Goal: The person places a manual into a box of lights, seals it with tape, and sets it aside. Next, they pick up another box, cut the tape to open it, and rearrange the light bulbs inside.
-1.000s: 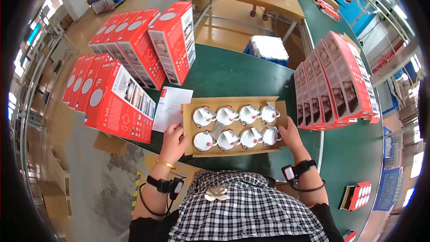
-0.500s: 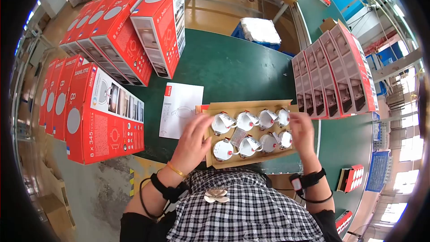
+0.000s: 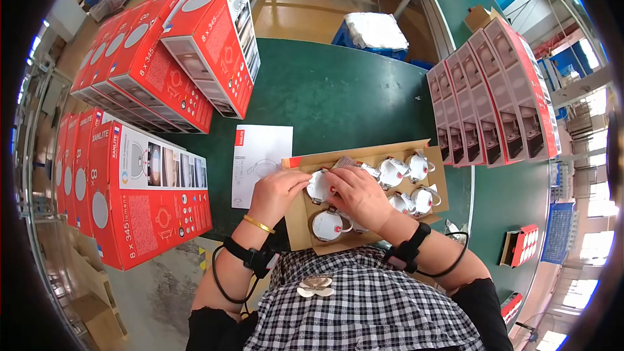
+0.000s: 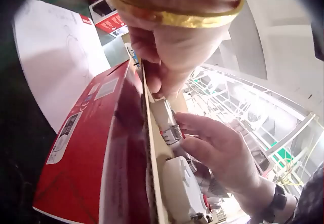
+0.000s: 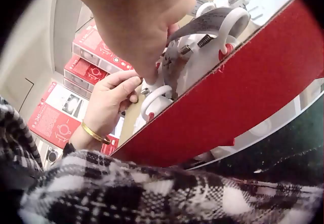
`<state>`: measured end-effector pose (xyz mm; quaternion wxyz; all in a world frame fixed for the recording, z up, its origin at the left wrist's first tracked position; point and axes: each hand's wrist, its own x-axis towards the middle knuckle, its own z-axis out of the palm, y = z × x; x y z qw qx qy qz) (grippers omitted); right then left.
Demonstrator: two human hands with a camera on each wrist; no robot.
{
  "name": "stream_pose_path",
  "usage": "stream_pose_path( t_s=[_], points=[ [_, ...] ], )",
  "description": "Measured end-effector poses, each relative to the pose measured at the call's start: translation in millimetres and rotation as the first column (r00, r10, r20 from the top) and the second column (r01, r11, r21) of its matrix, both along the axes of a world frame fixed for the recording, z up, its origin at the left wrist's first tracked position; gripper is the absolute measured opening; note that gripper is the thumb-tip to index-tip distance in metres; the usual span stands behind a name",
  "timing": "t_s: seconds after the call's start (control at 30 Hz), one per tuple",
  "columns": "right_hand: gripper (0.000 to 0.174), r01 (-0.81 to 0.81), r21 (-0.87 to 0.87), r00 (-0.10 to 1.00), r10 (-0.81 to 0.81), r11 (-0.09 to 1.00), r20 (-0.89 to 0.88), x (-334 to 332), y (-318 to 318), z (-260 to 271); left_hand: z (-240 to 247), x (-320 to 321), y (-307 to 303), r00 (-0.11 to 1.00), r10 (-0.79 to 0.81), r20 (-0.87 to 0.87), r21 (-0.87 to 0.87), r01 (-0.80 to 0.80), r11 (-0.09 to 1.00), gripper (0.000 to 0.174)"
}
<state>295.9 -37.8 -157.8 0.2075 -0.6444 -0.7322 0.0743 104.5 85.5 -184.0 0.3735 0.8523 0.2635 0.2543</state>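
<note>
Fingers of the right hand (image 3: 359, 196), shifted leftward across the open carton (image 3: 296, 222), converged with the left hand (image 3: 274, 196) at the carton's upper-left white lamp (image 3: 317, 188), bent, their grip indeterminable, suggesting that handling had narrowed to that lamp.

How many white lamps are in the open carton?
8 white lamps, apparently, two rows of four in the carton: each row has one at left, two at right, and one between, mostly hidden by the right hand.
</note>
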Motion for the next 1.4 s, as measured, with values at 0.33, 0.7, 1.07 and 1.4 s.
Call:
stream_pose_path(
  t_s=[0.33, 0.7, 1.07, 1.4],
  points=[
    [0.044, -0.062, 0.036, 0.995, 0.065, 0.997, -0.078, 10, -14, 16, 18, -15, -23, 0.999, -0.039, -0.029, 0.195, 0.044, 0.98, 0.013],
    [0.049, -0.167, -0.048, 0.983, 0.163, 0.985, -0.081, -2, -57, 14, 11, -32, -52, 0.986, -0.147, -0.077, 0.264, 0.163, 0.951, 0.011],
    [0.049, -0.143, -0.027, 0.988, 0.141, 0.989, -0.063, -3, -63, 7, 5, -28, -57, 0.99, -0.121, -0.074, 0.274, 0.137, 0.952, 0.008],
    [0.046, -0.144, -0.019, 0.989, 0.143, 0.989, -0.041, -4, -63, 5, 6, -26, -57, 0.991, -0.105, -0.086, 0.279, 0.125, 0.952, 0.008]
  ],
)
